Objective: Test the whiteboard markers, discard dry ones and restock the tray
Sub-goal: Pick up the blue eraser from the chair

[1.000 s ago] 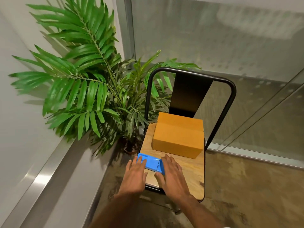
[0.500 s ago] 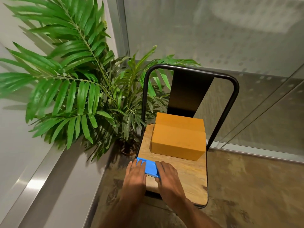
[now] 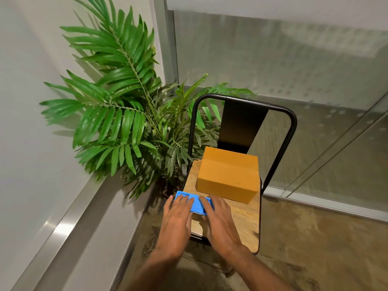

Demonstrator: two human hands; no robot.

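Resting on wooden seat (image 3: pixel 243 219): blue tray (image 3: pixel 197 206)

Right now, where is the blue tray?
In the head view, the blue tray lies on the left side of the chair seat, nearer than the cardboard box, with the left hand and right hand resting on it.

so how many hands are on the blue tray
2. The left hand lies flat on the left part of the tray, and the right hand lies flat on its right end. Both are fully in view.
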